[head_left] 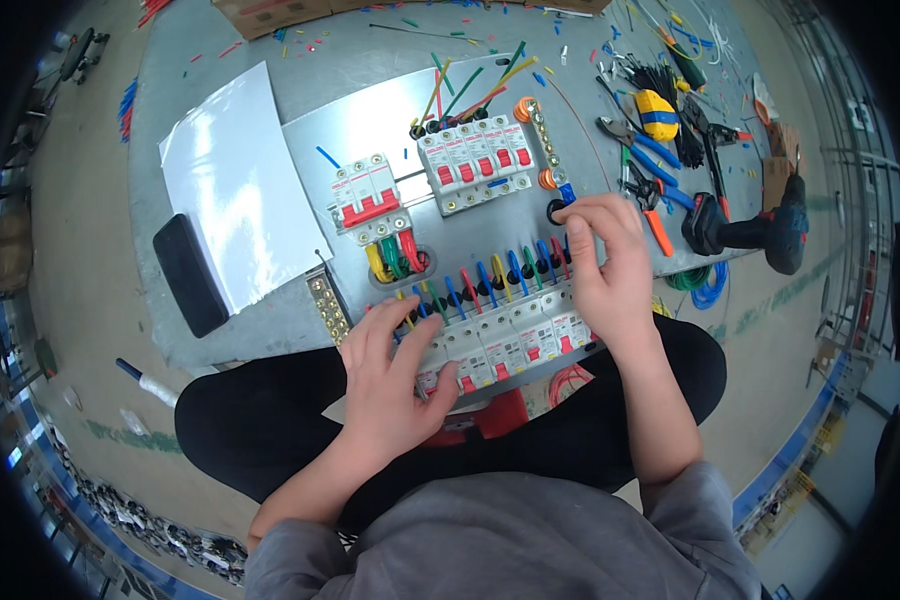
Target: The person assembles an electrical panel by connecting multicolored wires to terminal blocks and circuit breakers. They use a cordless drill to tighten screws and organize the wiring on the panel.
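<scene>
A row of white circuit breakers with red switches [515,343] lies at the near edge of a metal panel [335,115], with short coloured wires [495,280] standing out of its far side. My left hand [385,375] rests over the row's left end, fingers apart. Beyond the row's right end, my right hand [615,265] has its thumb and index finger drawn together beside a black round grommet [557,211] and a blue terminal piece [567,192]; anything between the fingertips is hidden. Farther back sit a three-switch breaker block [368,195] and a wider breaker block [475,160].
White paper [235,190] and a black phone [190,275] lie left. At right are blue-handled pliers [655,155], orange-handled cutters [658,230], a yellow-and-blue tape measure [656,115], black cable ties [685,130] and a cordless drill [760,230]. Wire scraps dot the grey table [190,100].
</scene>
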{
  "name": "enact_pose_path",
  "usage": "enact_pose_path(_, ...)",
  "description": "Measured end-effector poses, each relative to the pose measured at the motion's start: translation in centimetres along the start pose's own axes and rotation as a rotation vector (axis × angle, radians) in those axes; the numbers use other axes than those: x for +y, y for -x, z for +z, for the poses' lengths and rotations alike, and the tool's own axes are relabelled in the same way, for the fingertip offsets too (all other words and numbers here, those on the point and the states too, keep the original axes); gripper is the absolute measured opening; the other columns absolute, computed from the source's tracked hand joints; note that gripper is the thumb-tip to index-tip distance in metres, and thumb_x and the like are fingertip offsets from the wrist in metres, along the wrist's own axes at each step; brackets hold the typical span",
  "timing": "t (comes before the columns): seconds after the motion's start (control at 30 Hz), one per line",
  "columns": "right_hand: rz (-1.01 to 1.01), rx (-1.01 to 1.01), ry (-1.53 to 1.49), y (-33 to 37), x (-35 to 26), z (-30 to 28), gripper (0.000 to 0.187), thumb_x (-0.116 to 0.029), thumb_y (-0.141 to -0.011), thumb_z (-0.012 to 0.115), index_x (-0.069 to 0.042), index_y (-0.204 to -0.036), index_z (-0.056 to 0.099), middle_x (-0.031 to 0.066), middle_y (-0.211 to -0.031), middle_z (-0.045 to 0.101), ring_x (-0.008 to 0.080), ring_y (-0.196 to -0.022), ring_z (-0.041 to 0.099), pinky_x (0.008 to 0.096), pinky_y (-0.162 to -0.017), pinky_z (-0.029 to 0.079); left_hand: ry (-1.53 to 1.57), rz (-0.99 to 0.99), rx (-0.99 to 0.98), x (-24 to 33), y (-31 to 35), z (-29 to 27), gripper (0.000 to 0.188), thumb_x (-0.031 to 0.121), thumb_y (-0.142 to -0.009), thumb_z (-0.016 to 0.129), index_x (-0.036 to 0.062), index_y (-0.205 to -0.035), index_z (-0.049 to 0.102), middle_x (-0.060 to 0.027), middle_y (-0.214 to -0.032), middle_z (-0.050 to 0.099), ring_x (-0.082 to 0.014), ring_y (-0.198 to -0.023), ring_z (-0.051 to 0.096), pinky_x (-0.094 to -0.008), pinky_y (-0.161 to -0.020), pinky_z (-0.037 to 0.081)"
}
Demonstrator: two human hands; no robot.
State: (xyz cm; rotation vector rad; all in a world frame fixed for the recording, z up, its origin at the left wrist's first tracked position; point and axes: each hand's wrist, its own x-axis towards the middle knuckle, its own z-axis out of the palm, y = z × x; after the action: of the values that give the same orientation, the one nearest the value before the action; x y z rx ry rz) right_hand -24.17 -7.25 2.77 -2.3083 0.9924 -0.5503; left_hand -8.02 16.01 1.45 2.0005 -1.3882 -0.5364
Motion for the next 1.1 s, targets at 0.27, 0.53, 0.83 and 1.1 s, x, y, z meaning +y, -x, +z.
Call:
enact_pose_path(0.27, 0.425, 0.117, -0.572, 1.1, 3.7, 1.2, 0.027, -0.023, -0.112, 0.052, -0.004, -0.094, 0.059, 0.0026, -0.091, 0.056, 0.017, -0.09, 0.051, 0.0319, -0.087, 0.043, -0.014, 0.024, 0.052, -0.9, 0.9, 0.9, 0.043, 0.01, -0.079, 0.076, 0.0044, -0.122, 0.071, -0.0188, -0.129, 0.055, -0.0378, -0.123, 0.048, -0.0489, -0.107, 0.038)
enact_pose_path(0.53, 0.685, 0.088, -0.834, 0.9, 5.0, 1.0, 0.028, -0.029, -0.111, 0.049, -0.009, -0.092, 0.056, -0.0024, -0.087, 0.05, 0.0106, -0.087, 0.044, 0.0258, -0.087, 0.036, 0.027, 0.068, 0.107, -1.4, 1.0, 1.3, 0.031, 0.002, -0.079, 0.066, 0.005, -0.109, 0.074, -0.0152, -0.108, 0.051, -0.0305, -0.103, 0.044, -0.0423, -0.092, 0.037)
enact_pose_path(0.83, 0.771, -0.009, -0.763, 0.7, 4.2, 0.7, 0.02, -0.022, -0.111, 0.056, -0.007, -0.099, 0.062, -0.0053, -0.087, 0.054, 0.006, -0.079, 0.046, 0.0233, -0.075, 0.041, 0.07, 0.101, 0.111, -1.0, 0.1, 1.2, 0.025, -0.002, -0.079, 0.064, 0.004, -0.102, 0.073, -0.0136, -0.101, 0.054, -0.0296, -0.097, 0.048, -0.0407, -0.087, 0.038)
enact_pose_path(1.1, 0.523, -0.206, -0.149, 0.9, 2.0, -0.4, 0.019, -0.013, -0.098, 0.071, 0.004, -0.107, 0.073, 0.0119, -0.087, 0.07, 0.0192, -0.078, 0.068, 0.0345, -0.075, 0.055, 0.088, 0.12, 0.129, -0.9, 0.1, 1.0, 0.022, -0.003, -0.08, 0.064, 0.0026, -0.099, 0.072, -0.0147, -0.102, 0.057, -0.0312, -0.098, 0.051, -0.0401, -0.088, 0.041)
